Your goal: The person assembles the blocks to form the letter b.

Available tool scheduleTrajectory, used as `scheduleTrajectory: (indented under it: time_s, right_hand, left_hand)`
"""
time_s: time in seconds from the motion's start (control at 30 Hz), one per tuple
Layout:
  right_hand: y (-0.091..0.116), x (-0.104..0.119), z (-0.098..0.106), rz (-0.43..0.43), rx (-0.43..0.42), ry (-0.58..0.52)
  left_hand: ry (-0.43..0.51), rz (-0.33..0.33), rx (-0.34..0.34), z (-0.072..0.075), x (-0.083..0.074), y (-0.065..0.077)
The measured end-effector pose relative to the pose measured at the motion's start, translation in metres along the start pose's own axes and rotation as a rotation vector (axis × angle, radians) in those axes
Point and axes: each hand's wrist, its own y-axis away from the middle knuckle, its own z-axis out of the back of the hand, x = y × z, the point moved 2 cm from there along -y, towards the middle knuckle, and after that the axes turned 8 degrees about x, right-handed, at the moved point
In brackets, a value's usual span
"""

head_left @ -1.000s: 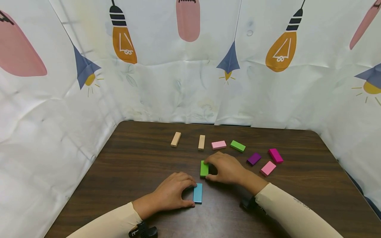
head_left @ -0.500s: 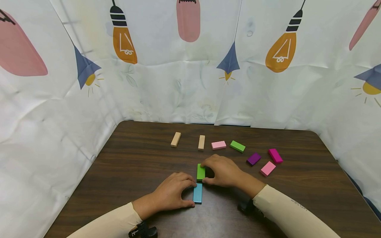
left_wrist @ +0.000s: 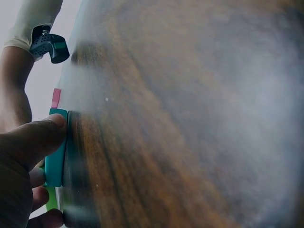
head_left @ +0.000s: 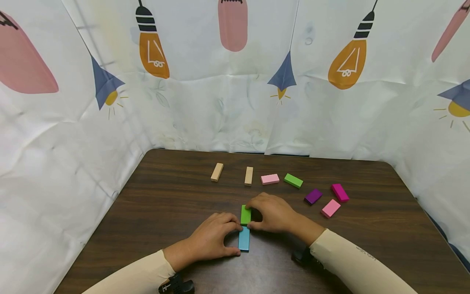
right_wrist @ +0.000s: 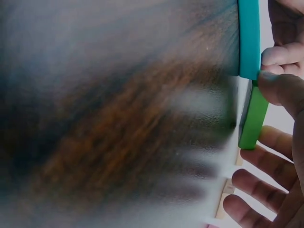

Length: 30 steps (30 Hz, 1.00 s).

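Note:
On the dark table lies a flat blue block (head_left: 244, 239), long side pointing away from me. My left hand (head_left: 211, 237) pinches it from the left, thumb near its close end and a fingertip at its far end. A green block (head_left: 245, 215) lies just beyond, in line with the blue one. From the right, my right hand (head_left: 273, 212) holds the green block, thumb at its near end and index finger at its far end. In the right wrist view the green block (right_wrist: 254, 116) sits end to end with the blue block (right_wrist: 249, 42), the thumb right at their join.
Farther back lie two plain wooden blocks (head_left: 217, 172), a light pink block (head_left: 269, 179) and another green block (head_left: 293, 180). To the right are a purple block (head_left: 313, 197), a magenta block (head_left: 340, 192) and a pink block (head_left: 331, 208). A patterned white curtain (head_left: 191, 114) stands behind the table.
My right hand has slid the green block left and toward me, up to the far end of the blue block. The left hand and the blue block have stayed put.

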Motion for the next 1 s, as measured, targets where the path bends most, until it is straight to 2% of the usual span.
scheduleTrajectory:
  time_s: [0.57,0.83,1.0]
  right_hand:
    - [0.0003,-0.0007,-0.0031,0.015,0.034,-0.016]
    - [0.0008,-0.0006,-0.0030,0.020,0.032,-0.017]
    - [0.0013,-0.0021,0.0006,0.018,0.036,-0.026]
  left_hand:
    - [-0.004,0.008,0.002,-0.0004,0.0004,-0.0002]
    - [-0.018,-0.017,-0.007,0.0002,0.0003,-0.0006]
    - [-0.018,-0.010,0.007,0.0010,-0.0004,-0.0012]
